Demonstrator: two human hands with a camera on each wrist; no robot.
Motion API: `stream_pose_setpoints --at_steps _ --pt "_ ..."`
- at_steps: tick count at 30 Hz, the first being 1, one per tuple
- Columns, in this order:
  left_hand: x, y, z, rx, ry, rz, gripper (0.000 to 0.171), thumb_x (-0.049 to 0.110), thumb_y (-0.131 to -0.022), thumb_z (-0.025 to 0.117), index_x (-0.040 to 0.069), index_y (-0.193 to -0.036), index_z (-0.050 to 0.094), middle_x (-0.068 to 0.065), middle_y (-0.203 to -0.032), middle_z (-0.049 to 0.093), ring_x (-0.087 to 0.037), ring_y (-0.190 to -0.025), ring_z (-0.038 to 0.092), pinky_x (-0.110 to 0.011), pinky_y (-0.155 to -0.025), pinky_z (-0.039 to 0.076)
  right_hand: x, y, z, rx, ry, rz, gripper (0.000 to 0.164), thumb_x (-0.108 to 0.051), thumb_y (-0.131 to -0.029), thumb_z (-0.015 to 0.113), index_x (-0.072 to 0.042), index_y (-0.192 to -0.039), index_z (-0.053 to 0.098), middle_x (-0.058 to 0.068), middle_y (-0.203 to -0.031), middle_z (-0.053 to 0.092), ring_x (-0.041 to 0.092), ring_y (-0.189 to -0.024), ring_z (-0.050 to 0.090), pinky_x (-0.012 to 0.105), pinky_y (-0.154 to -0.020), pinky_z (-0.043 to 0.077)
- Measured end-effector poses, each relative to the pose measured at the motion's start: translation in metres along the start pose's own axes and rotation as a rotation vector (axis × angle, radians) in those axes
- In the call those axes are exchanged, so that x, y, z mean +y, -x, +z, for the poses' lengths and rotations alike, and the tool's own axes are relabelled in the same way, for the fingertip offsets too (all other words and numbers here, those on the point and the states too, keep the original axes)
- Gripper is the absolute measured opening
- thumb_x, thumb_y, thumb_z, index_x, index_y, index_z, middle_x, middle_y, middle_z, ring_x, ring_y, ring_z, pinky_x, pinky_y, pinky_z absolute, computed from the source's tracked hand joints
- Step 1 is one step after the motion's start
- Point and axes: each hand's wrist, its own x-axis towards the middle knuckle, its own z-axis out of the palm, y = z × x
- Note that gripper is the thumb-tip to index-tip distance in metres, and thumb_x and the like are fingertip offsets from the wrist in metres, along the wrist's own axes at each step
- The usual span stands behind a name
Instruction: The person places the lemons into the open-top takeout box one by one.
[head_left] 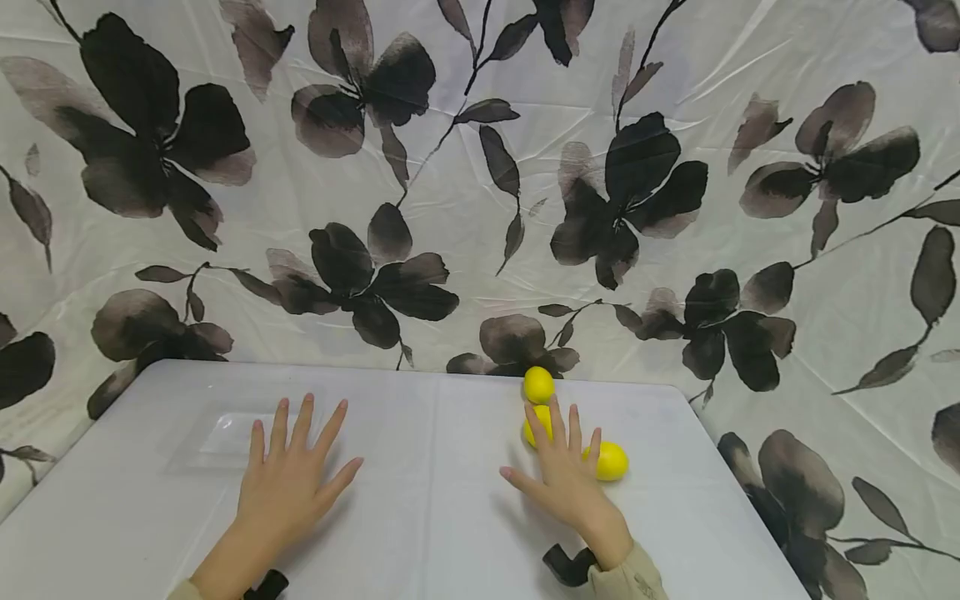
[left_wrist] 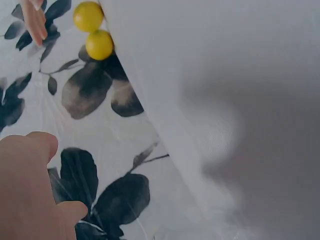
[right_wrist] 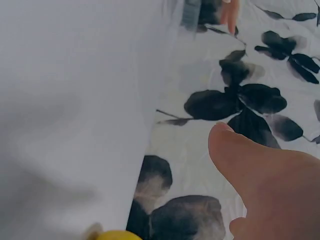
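Observation:
My left hand [head_left: 287, 483] hovers over the left half of the white table, fingers straight and spread, holding nothing. Beyond its fingertips and to their left lies a shallow clear plastic tray [head_left: 197, 457], partly behind the fingers. On the other side my right hand [head_left: 567, 485] is spread the same way. Three smooth, round yellow lemon-like things are by its fingers: one [head_left: 538, 386] near the far edge, a second [head_left: 534, 429] partly hidden behind the fingers, a third [head_left: 612, 461] beside the little finger. The left wrist view shows two yellow rounds [left_wrist: 99, 45].
The white tabletop [head_left: 427, 517] ends at a far edge against a hanging cloth [head_left: 495, 208] with dark flowers. Black wrist-worn pieces [head_left: 567, 567] show below both hands. Pale sleeves [head_left: 630, 575] cover the forearms.

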Motion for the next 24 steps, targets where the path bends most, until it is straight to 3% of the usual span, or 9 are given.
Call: stream_pose_setpoints --at_steps 6,13,21,24 --pt "-0.018 0.000 -0.004 0.009 0.006 -0.043 0.080 0.056 -0.092 0.058 0.022 -0.157 0.027 -0.032 -0.153 0.029 -0.054 -0.144 0.010 -0.073 -0.111 0.001 -0.013 -0.007 0.002 -0.016 -0.035 -0.012 0.091 -0.063 -0.090 0.059 -0.024 -0.161 0.016 0.016 -0.166 0.002 0.044 -0.149 -0.009 0.073 -0.109 -0.011" --pt "-0.039 0.000 -0.008 0.003 -0.009 -0.107 0.081 0.060 -0.094 0.052 0.022 -0.159 0.022 -0.034 -0.153 0.025 -0.058 -0.141 0.010 -0.074 -0.110 -0.005 -0.023 -0.018 0.013 0.016 -0.085 -0.077 0.090 -0.062 -0.091 0.057 -0.023 -0.161 0.016 0.012 -0.166 -0.006 0.044 -0.149 -0.007 0.072 -0.108 -0.012" --pt "-0.063 0.003 -0.013 -0.022 0.028 -0.194 0.078 0.056 -0.099 0.047 0.020 -0.160 0.016 -0.037 -0.155 0.015 -0.057 -0.143 -0.007 -0.072 -0.108 -0.015 -0.041 -0.032 0.024 0.009 -0.173 -0.134 0.088 -0.059 -0.092 0.056 -0.020 -0.160 0.017 0.016 -0.165 -0.004 0.042 -0.149 -0.009 0.073 -0.108 -0.009" --pt "-0.074 0.004 -0.016 -0.020 0.031 -0.217 0.078 0.056 -0.099 0.045 0.018 -0.160 0.015 -0.039 -0.154 0.014 -0.060 -0.142 -0.006 -0.074 -0.107 -0.014 -0.049 -0.037 0.027 -0.012 -0.204 -0.141 0.087 -0.060 -0.092 0.055 -0.021 -0.160 0.015 0.015 -0.166 -0.005 0.042 -0.149 -0.010 0.072 -0.109 -0.010"
